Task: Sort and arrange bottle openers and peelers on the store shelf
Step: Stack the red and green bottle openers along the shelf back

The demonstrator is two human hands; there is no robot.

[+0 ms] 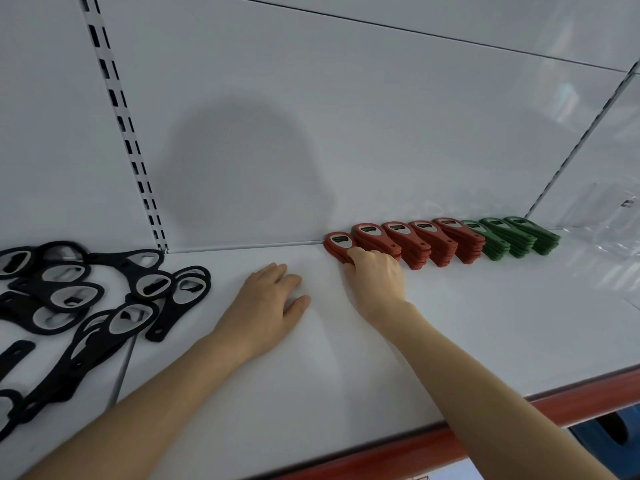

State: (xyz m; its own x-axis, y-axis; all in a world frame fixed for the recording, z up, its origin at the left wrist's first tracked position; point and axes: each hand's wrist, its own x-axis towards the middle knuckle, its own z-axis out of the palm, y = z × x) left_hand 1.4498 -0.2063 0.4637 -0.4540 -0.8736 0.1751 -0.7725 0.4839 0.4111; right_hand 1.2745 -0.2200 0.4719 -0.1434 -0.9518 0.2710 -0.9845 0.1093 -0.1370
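Note:
Along the back of the white shelf (pixel 346 358) stands a row of stacked red bottle openers (pixel 420 242), followed to the right by stacks of green bottle openers (pixel 512 237). My right hand (pixel 377 275) grips the handle end of the leftmost, short red stack (pixel 337 242), fingers curled over it. My left hand (pixel 268 299) lies flat on the shelf, palm down, fingers apart, holding nothing. A loose heap of black bottle openers (pixel 79 299) lies at the far left.
A slotted upright (pixel 128 140) runs up the back panel left of centre. Clear plastic bags (pixel 609 223) lie at the far right. The shelf's front edge has a red strip (pixel 398 452).

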